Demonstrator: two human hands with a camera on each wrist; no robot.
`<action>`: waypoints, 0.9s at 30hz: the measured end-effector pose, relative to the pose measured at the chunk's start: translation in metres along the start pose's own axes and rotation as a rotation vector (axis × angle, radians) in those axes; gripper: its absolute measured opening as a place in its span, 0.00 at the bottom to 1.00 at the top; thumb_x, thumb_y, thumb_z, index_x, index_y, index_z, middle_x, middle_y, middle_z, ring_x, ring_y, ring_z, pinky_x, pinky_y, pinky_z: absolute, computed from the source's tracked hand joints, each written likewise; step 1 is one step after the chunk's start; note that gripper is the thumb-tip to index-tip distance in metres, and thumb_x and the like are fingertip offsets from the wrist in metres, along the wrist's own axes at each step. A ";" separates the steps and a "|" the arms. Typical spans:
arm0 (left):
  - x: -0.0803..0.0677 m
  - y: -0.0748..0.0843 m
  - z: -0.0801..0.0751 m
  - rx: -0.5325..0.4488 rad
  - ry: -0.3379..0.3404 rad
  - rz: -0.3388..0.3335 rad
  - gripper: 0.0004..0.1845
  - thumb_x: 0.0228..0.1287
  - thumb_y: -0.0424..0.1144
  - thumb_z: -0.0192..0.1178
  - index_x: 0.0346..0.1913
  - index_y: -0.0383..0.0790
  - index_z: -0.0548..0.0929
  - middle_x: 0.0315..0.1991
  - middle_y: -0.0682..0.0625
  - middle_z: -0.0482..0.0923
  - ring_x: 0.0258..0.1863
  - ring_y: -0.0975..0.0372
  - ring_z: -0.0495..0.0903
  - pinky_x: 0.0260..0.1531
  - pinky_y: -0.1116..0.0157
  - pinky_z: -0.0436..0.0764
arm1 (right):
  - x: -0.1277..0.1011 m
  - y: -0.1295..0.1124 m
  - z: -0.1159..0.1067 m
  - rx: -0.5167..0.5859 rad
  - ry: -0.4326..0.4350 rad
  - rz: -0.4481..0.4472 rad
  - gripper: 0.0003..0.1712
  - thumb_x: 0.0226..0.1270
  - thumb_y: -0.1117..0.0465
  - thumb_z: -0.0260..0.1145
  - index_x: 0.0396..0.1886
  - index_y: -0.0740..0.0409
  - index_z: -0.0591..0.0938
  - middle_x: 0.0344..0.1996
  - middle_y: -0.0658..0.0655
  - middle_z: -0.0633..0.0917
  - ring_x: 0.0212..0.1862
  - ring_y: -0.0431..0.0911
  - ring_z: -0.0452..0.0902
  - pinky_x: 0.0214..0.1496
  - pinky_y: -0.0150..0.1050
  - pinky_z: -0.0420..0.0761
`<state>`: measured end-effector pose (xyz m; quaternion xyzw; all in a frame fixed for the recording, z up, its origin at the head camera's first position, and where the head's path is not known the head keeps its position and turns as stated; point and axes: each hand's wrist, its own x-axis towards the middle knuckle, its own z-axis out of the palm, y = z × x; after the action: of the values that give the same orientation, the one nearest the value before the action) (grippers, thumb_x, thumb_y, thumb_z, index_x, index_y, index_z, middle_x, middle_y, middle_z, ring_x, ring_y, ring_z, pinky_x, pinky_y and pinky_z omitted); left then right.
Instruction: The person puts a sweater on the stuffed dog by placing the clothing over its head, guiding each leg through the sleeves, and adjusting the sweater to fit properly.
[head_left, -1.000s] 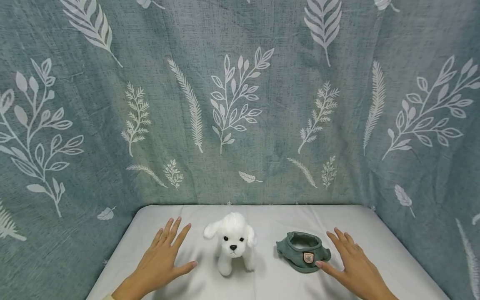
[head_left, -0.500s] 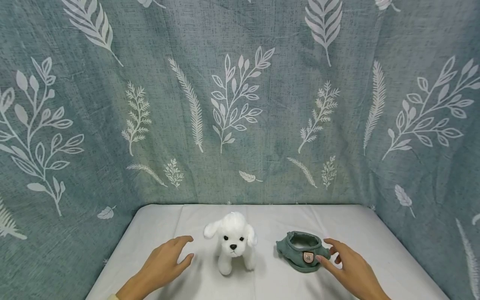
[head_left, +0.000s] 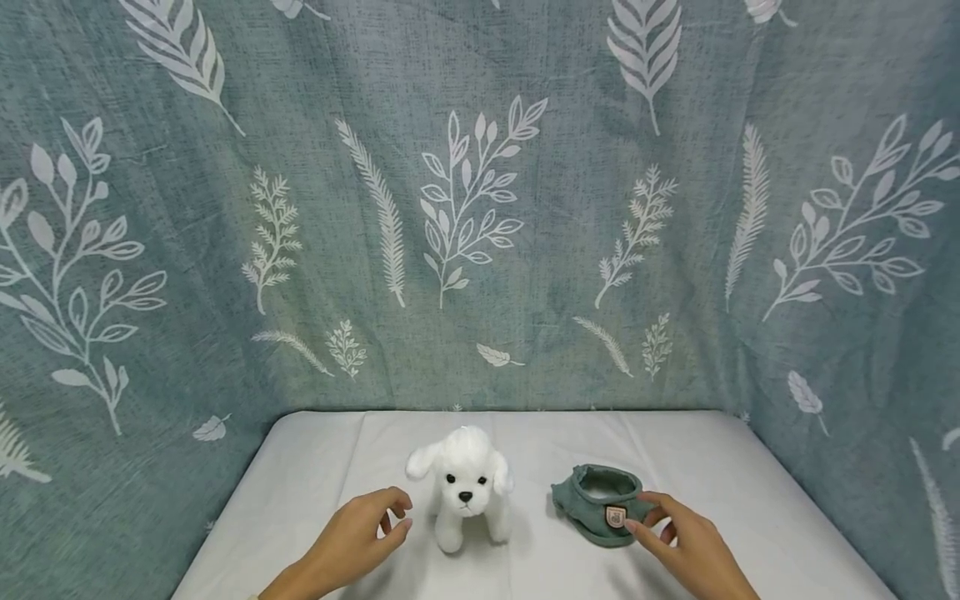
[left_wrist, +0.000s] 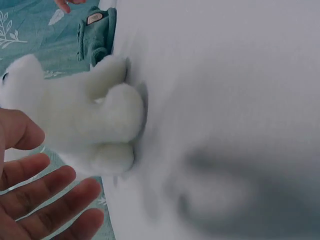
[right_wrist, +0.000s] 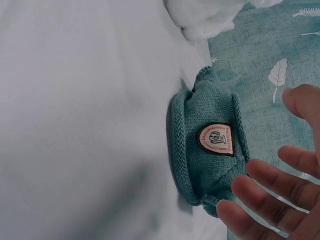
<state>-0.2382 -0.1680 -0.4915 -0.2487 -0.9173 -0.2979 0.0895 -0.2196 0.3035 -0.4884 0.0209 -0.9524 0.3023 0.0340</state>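
A white plush dog point(head_left: 465, 467) stands on the white table, its face toward me in the head view. My left hand point(head_left: 352, 537) is at its left side, fingers loosely bent and apart from the fur. In the left wrist view, the dog's body point(left_wrist: 75, 110) shows beyond that hand's spread fingers. To the right of the dog, a green knitted pet sweater point(head_left: 588, 512) with a small tan patch point(right_wrist: 218, 140) sits with its neck opening up. My right hand point(head_left: 690, 542) is at the sweater's right side, fingertips right at its edge, gripping nothing.
The white table point(head_left: 540, 450) ends at the back and sides against a blue-green curtain point(head_left: 525, 250) printed with white leaves. A stretch of tabletop separates the dog and the sweater.
My left hand has moved right, closer to the dog, and its spread fingers have bent. The right hand has come in toward the sweater with fingers bending. Dog and sweater stay in place.
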 end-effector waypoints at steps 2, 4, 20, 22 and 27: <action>0.000 0.001 0.004 -0.057 -0.032 0.015 0.05 0.70 0.40 0.66 0.45 0.48 0.84 0.37 0.61 0.83 0.26 0.75 0.75 0.26 0.70 0.77 | -0.001 0.001 0.003 0.016 0.002 -0.013 0.33 0.70 0.40 0.69 0.64 0.57 0.80 0.36 0.45 0.84 0.30 0.39 0.75 0.31 0.36 0.75; 0.000 0.003 0.009 -0.104 -0.064 0.028 0.06 0.71 0.40 0.66 0.46 0.45 0.85 0.38 0.61 0.84 0.26 0.75 0.75 0.26 0.70 0.77 | -0.001 0.001 0.004 0.030 0.004 -0.014 0.32 0.70 0.41 0.69 0.63 0.57 0.80 0.35 0.45 0.84 0.30 0.39 0.75 0.31 0.36 0.75; 0.011 0.030 0.053 -0.244 -0.211 0.155 0.09 0.74 0.41 0.62 0.49 0.41 0.84 0.40 0.63 0.82 0.29 0.76 0.77 0.30 0.73 0.80 | -0.003 -0.002 0.014 0.095 0.011 0.034 0.27 0.70 0.44 0.70 0.60 0.56 0.81 0.34 0.46 0.83 0.29 0.39 0.75 0.31 0.36 0.75; 0.013 0.034 0.058 -0.258 -0.228 0.156 0.09 0.73 0.41 0.62 0.49 0.40 0.85 0.40 0.64 0.81 0.29 0.76 0.77 0.29 0.73 0.79 | -0.003 -0.002 0.014 0.103 0.009 0.041 0.27 0.70 0.45 0.70 0.60 0.56 0.81 0.34 0.46 0.84 0.29 0.40 0.75 0.31 0.36 0.75; 0.019 0.046 0.069 -0.257 -0.257 0.160 0.11 0.74 0.43 0.62 0.51 0.41 0.84 0.40 0.65 0.81 0.29 0.77 0.76 0.30 0.74 0.78 | -0.002 -0.003 0.016 0.122 0.008 0.051 0.26 0.71 0.44 0.70 0.60 0.55 0.81 0.34 0.46 0.84 0.29 0.41 0.76 0.31 0.36 0.75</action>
<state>-0.2321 -0.0879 -0.5179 -0.3659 -0.8529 -0.3705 -0.0374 -0.2184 0.2922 -0.5000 -0.0025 -0.9322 0.3608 0.0288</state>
